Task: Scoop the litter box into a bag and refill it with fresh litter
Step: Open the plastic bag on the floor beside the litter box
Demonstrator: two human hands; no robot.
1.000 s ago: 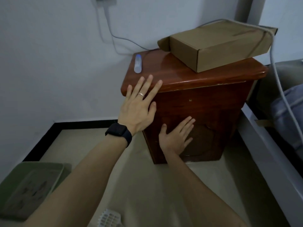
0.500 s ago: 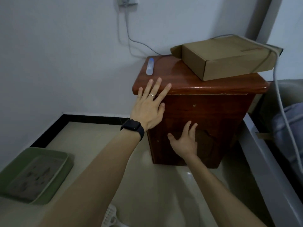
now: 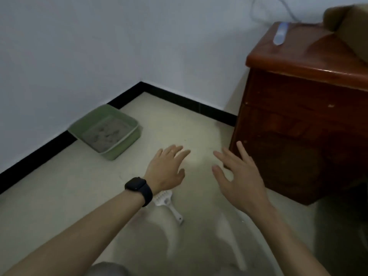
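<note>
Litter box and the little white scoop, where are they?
litter box (image 3: 125, 145), head view, on its green front wall.
scoop (image 3: 163, 199), head view, on its slotted white head.

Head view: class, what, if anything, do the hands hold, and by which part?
Nothing is held. The left hand and right hand are open above the floor; the white slotted plastic scoop lies untouched.

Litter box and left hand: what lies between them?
Only bare floor, in the head view, separates the litter box from the left hand; the white scoop lies beneath the wrist instead.
</note>
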